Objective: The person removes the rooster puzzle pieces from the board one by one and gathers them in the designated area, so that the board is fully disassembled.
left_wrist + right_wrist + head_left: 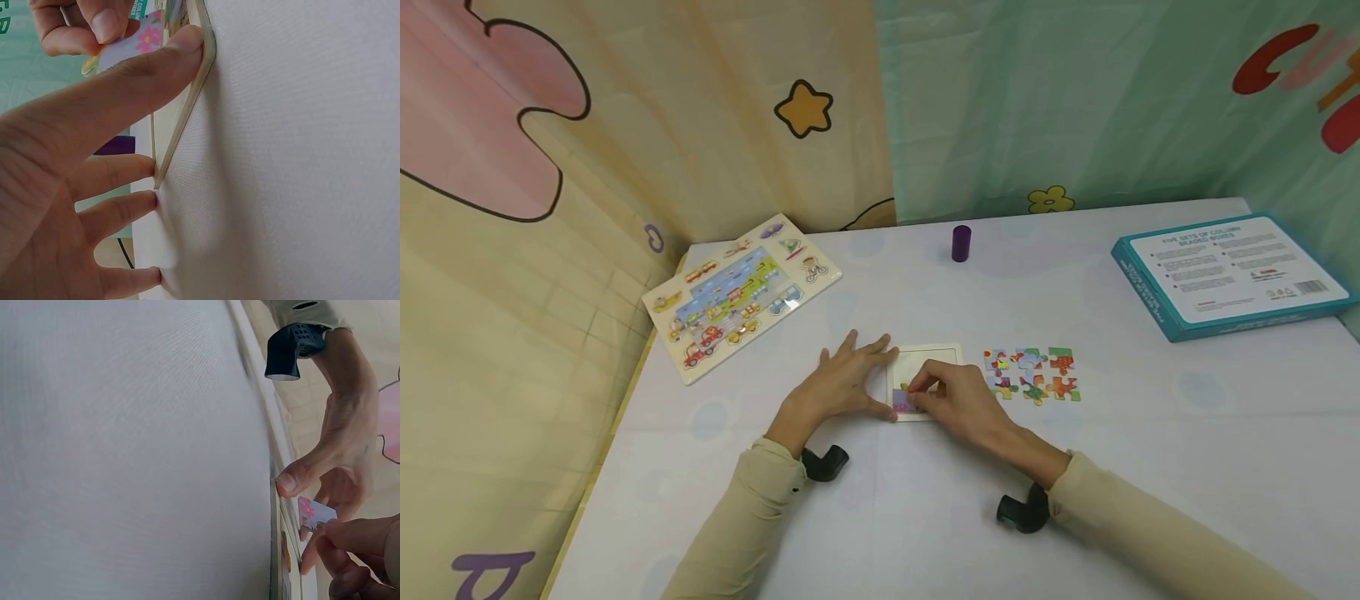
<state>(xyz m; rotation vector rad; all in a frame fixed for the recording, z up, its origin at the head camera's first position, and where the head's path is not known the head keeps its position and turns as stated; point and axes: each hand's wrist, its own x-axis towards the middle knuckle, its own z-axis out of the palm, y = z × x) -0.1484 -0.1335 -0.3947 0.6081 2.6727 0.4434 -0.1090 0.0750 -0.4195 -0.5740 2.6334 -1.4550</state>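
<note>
My right hand (958, 402) pinches a jigsaw piece (149, 42) between thumb and fingertips. The piece is lilac with pink flowers, and in the right wrist view the same piece (307, 512) stands tilted up over a small pale wooden puzzle frame (928, 347). With its fingers spread, my left hand (838, 383) lies at the left side of that frame. Its thumb presses on the near left corner, and the index fingertip touches the far left part of the edge. Part of the frame's inside is hidden behind the right hand.
Several loose jigsaw pieces (1032, 375) lie in two rows right of the frame. A vehicle picture board (741, 296) is at the back left, a purple cylinder (961, 243) at the back middle. A teal-edged box (1232, 275) occupies the back right. Printed curtains (1000, 108) stand behind the table.
</note>
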